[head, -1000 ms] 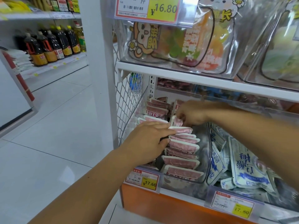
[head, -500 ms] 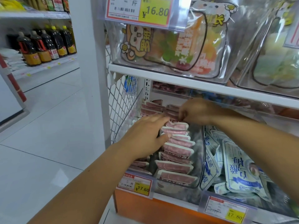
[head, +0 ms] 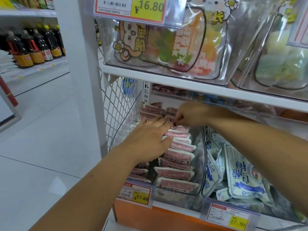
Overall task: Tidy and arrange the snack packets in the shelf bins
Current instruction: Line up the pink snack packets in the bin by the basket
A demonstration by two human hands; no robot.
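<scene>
Snack packets point(head: 176, 155), the pink ones, stand on edge in a row in the clear bin point(head: 199, 164) under the white shelf point(head: 166, 80). My left hand point(head: 150, 140) presses flat, fingers straight, against the row. My right hand point(head: 188, 114) pinches a packet top at the back. If I ease that press too soon, I think the slick row could fan over into the gap on the left. Pale tiled floor point(head: 41, 130) runs down the aisle to dark bottles point(head: 33, 47).
</scene>
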